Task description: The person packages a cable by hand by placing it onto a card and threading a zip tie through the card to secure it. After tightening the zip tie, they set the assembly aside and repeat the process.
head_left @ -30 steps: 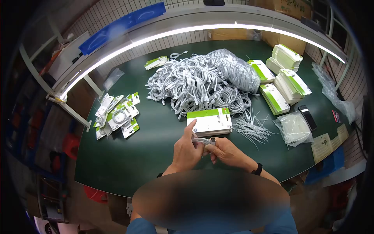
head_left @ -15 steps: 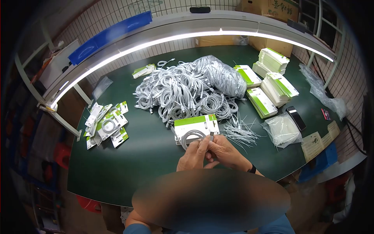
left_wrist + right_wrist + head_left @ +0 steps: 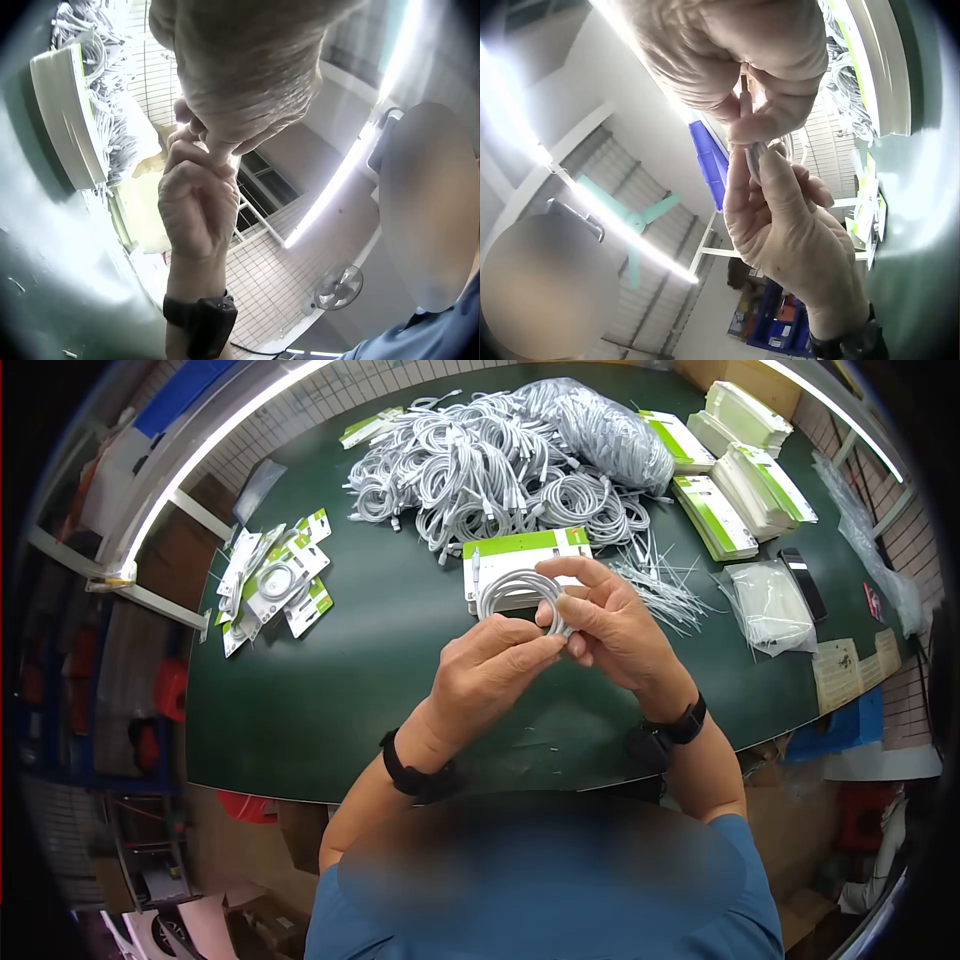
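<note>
The left hand (image 3: 487, 665) and right hand (image 3: 625, 625) both pinch a coiled grey-white cable (image 3: 508, 582) over the worktop (image 3: 300, 720), on the near-edge side of a stack of green-and-white packaging cards (image 3: 530, 544); what seems its connector (image 3: 745, 105) shows between the right hand's fingers.

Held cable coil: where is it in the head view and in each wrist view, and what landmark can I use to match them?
Head: near the centre, the held cable coil is between the left hand and right hand.
Left wrist: not visible.
Right wrist: near the middle, between the fingers, partly hidden.
Shared landmark: the card stack, centre in head, upper left in left wrist, upper right in right wrist.
</note>
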The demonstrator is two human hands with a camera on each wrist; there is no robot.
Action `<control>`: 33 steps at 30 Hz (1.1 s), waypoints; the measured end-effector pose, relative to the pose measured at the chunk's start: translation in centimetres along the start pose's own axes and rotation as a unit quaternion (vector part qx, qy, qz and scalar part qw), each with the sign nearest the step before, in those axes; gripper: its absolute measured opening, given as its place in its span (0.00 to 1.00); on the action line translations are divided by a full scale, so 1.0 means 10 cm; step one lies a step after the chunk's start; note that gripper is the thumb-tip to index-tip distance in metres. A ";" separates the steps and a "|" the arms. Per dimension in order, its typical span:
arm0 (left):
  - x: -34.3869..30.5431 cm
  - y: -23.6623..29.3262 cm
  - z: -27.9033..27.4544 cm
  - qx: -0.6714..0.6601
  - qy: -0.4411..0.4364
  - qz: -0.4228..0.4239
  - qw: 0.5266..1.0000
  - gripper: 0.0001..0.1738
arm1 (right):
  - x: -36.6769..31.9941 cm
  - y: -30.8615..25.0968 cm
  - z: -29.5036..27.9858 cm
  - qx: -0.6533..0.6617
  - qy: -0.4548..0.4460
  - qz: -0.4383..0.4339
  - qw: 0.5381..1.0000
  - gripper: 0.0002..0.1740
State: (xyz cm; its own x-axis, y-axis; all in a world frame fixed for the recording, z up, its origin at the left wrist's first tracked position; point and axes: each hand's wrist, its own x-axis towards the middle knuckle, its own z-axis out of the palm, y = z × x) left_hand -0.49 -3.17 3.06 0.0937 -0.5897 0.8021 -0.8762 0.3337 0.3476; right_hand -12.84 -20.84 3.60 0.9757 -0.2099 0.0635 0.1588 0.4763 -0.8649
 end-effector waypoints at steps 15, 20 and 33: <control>0.24 0.13 -0.36 -0.068 -0.085 0.002 0.994 0.18 | -0.19 -0.37 0.30 -0.542 -0.120 -0.244 0.795 0.23; 0.33 0.18 -0.35 -0.057 -0.153 0.012 0.987 0.19 | -0.17 -0.37 0.23 -0.645 -0.129 -0.104 0.746 0.13; 0.40 0.08 -0.28 -0.086 -0.218 0.028 0.972 0.18 | -0.22 -0.54 -0.10 -0.431 -0.143 -0.087 0.887 0.21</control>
State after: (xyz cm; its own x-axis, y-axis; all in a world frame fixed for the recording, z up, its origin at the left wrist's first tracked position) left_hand 0.51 -3.22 7.92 -0.1938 -0.8097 0.5539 -0.7791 0.4702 0.4148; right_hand -15.99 -23.85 7.63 0.9658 0.0669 0.2504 0.2560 -0.3980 -0.8810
